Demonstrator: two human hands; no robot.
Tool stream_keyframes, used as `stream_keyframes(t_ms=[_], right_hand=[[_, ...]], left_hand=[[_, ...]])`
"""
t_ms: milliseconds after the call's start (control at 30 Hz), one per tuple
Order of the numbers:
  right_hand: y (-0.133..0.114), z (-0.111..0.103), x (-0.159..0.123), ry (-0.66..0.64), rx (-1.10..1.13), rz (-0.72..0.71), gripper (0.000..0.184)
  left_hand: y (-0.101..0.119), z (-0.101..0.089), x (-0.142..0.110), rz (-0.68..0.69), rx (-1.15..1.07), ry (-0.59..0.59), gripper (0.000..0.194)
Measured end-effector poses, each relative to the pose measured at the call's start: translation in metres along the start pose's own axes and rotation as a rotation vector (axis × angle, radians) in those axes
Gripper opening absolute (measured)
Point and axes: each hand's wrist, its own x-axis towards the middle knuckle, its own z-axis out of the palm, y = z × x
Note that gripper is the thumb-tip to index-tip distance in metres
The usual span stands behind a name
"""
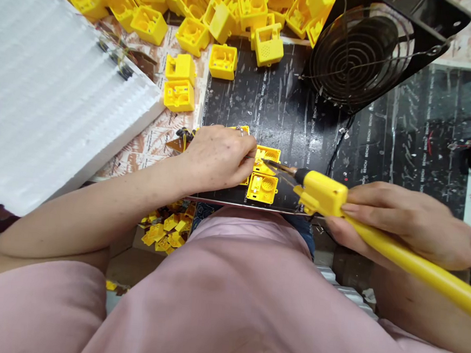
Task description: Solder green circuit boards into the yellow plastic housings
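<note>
My right hand (399, 222) grips a yellow-handled soldering iron (324, 193), whose thin metal tip reaches an open yellow plastic housing (266, 160) on the black mat. My left hand (216, 158), with a ring on one finger, rests on another yellow piece that it mostly hides. A thin wire (253, 157) runs from its fingertips towards the iron's tip. A second yellow housing (262, 188) lies just below the first, close to the mat's front edge.
A black printed work mat (266, 103) lies across my lap. Beyond it are a heap of yellow housings (200, 5), a wire-guarded black fan (359, 55) and a white polystyrene sheet (54, 91). Small yellow parts (166, 228) lie below the mat, left of my pink-clothed legs.
</note>
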Motion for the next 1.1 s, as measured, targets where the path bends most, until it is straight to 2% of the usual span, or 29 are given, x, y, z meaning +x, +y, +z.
stream_keyframes(t_ms=[100,200,233,400,467,600,667,833,900,1000,1100], right_hand=[[0.009,-0.003,-0.008,0.056,-0.007,-0.045,0.024],[0.013,-0.004,-0.013,0.14,-0.024,-0.084,0.013],[0.013,-0.004,-0.014,0.155,-0.037,-0.058,0.01],[0.004,-0.002,-0.022,0.217,-0.155,0.195,0.049],[0.005,0.002,-0.022,0.216,-0.136,0.149,0.05],[0.009,0.012,-0.015,0.253,0.017,-0.054,0.037],[0.009,0.015,-0.014,0.297,0.021,-0.066,0.034],[0.0,0.02,-0.021,0.229,-0.094,0.098,0.048],[0.0,0.022,-0.024,0.226,-0.068,0.076,0.049],[0.003,0.025,-0.023,0.213,0.014,-0.005,0.033],[0.004,0.027,-0.018,0.124,0.023,-0.027,0.02]], left_hand=[[-0.001,0.001,-0.001,0.013,-0.025,0.039,0.033],[-0.002,0.002,-0.001,0.02,-0.054,0.067,0.032],[-0.001,0.001,-0.001,0.015,-0.058,0.062,0.032],[0.0,-0.002,-0.001,-0.01,-0.082,0.016,0.029],[-0.002,0.0,-0.003,0.021,-0.094,0.048,0.029],[-0.011,0.007,-0.006,0.063,-0.124,0.181,0.034],[-0.014,0.009,-0.003,0.04,-0.174,0.217,0.033],[-0.013,0.01,0.007,-0.023,-0.258,0.204,0.027],[-0.011,0.01,0.01,-0.033,-0.241,0.194,0.027],[-0.01,0.01,0.011,-0.03,-0.218,0.192,0.028],[-0.011,0.01,0.012,-0.029,-0.206,0.192,0.028]])
